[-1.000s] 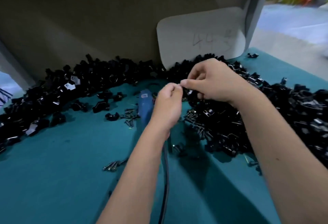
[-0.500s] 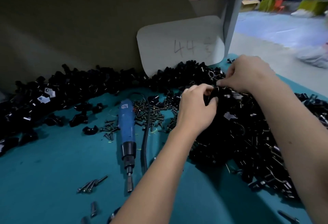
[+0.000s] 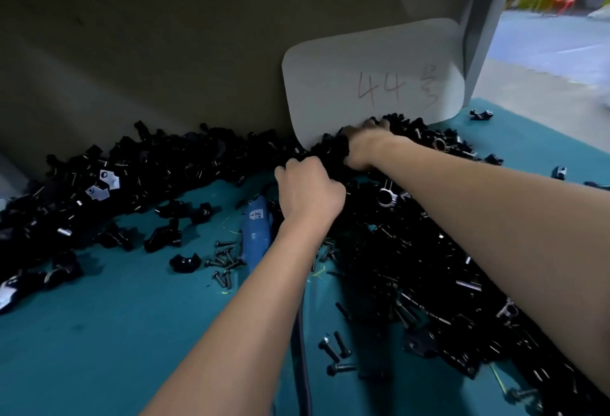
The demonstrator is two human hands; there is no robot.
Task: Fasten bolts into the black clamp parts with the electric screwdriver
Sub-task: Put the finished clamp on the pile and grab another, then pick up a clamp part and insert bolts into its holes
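A long heap of black clamp parts (image 3: 138, 178) runs along the back of the teal table (image 3: 99, 333) and down its right side. My left hand (image 3: 310, 191) is curled at the heap's edge, and its fingers close over a black clamp part that they mostly hide. My right hand (image 3: 366, 145) lies further back on the heap below the white card, fingers stretched forward and partly buried among the parts. The blue electric screwdriver (image 3: 255, 234) lies on the table just left of my left forearm, held by neither hand.
Loose bolts (image 3: 226, 260) lie beside the screwdriver, and more bolts (image 3: 333, 349) lie near its black cable (image 3: 302, 349). A white card (image 3: 373, 85) marked "44" leans on the brown back wall. A grey post (image 3: 482, 19) stands at the back right.
Both hands moved apart from each other and further back into the heap. The right hand went up to the foot of the white card. My left forearm now covers the screwdriver's lower part.
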